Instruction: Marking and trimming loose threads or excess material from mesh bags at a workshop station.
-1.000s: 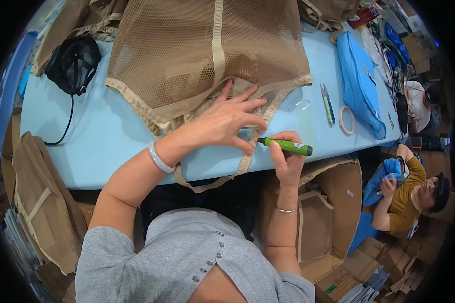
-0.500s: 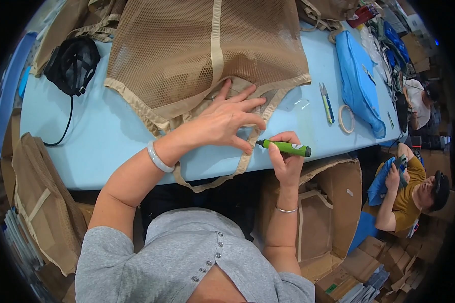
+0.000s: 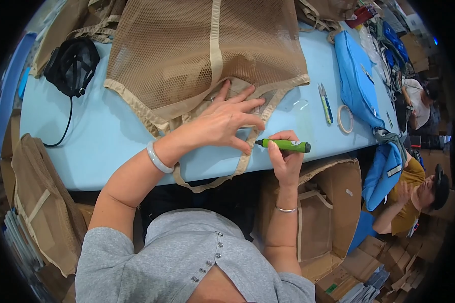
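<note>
A brown mesh bag [image 3: 162,45] with beige trim lies on the pale blue table [image 3: 86,161]. My left hand [image 3: 227,121] rests spread on its lower part, fingers apart on the fabric, thumb and forefinger beside a beige strap [image 3: 207,184] that loops over the table's front edge. My right hand [image 3: 285,161] grips a green marker [image 3: 293,146], whose dark tip is at the strap, just right of my left thumb. Whether the tip touches it I cannot tell.
Around me are a black strapped item [image 3: 71,65], thread snips [image 3: 326,103], a tape roll [image 3: 345,119], a blue bag [image 3: 354,81], a cardboard box [image 3: 338,227] and draped mesh [image 3: 45,212]. At right are a co-worker [image 3: 409,207] in mustard with blue fabric [image 3: 384,177], and another person [image 3: 414,103].
My hands and marker have barely moved. The mustard-shirted co-worker's blue fabric has swung up and left against the table's right edge, and that person's visible hand has shifted right and down.
</note>
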Tool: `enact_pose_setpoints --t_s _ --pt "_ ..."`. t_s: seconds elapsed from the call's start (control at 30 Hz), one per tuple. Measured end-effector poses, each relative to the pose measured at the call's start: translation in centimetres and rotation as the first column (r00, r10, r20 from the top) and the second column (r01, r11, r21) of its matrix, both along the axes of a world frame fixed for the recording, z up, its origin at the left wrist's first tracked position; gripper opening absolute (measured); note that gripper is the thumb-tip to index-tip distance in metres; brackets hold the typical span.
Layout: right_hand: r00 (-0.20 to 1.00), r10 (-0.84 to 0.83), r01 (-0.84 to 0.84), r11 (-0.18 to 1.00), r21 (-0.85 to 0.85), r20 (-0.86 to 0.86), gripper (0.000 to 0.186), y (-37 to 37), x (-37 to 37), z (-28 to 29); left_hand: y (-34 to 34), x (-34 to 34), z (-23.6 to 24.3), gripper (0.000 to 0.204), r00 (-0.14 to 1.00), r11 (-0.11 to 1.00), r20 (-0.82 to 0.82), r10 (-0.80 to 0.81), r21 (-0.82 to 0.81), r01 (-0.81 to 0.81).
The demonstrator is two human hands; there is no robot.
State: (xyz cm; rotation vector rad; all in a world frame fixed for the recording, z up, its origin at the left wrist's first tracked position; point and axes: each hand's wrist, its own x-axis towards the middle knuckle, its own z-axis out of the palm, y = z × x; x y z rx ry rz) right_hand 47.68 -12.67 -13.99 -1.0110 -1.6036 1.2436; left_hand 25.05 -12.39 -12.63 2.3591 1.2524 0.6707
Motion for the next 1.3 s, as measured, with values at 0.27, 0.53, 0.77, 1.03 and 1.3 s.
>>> enact_pose_setpoints --t_s 0.27,0.53,0.77,1.03,1.3 --pt "0.983 -0.09 0.092 0.996 0.002 -0.16 0.013 -0.2 -1.2 0.6 0.0 0.0 -0.1 0.057 1.0 1.0 0.011 0.003 0.008 -0.003" --pt "1.0 -0.013 0.012 0.999 0.045 0.008 0.01 -0.3 -1.7 -0.1 0.0 0.1 -0.2 0.057 1.0 1.0 0.015 0.0 0.007 -0.001" --pt "1.0 -0.018 0.017 0.999 0.038 0.02 0.01 -0.2 -1.6 0.0 0.0 0.0 -0.2 0.057 1.0 1.0 0.02 0.001 0.0 -0.001" --pt "1.0 -0.013 0.012 0.998 0.069 0.023 0.01 0.0 -1.5 -0.1 0.0 0.1 -0.2 0.058 1.0 1.0 0.01 0.005 0.008 -0.005" --pt "1.0 0.0 0.0 0.999 0.051 0.01 0.01 0.1 -1.4 0.0 0.1 0.1 -0.4 0.057 1.0 1.0 0.013 0.003 0.009 -0.003"
